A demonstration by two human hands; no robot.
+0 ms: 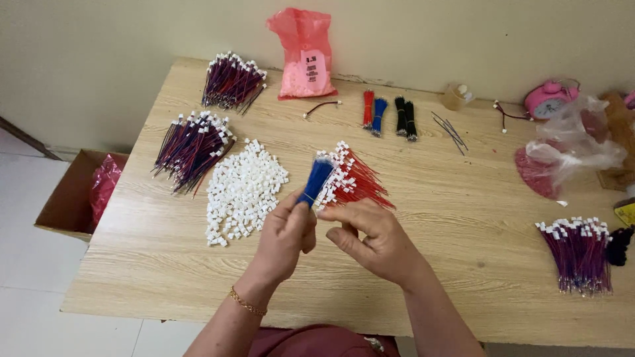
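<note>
My left hand [286, 235] grips a bundle of short blue wires [316, 180] by its lower end, held upright and tilted away from me. My right hand [372, 237] is beside it with fingers curled toward the bundle's base; whether it pinches a wire is hidden. Just behind the hands lies a fan of red wires with white connectors [354, 180]. A pile of loose white plastic connectors [242, 192] sits to the left of the hands on the wooden table [450, 198].
Finished red-and-blue wire bundles lie at the left [192, 149], back left [231, 82] and right [581, 251]. At the back stand a pink bag [304, 56], small red, blue and black wire bunches [387, 114], a pink clock [548, 99] and plastic bags [569, 152]. A cardboard box [73, 198] sits on the floor.
</note>
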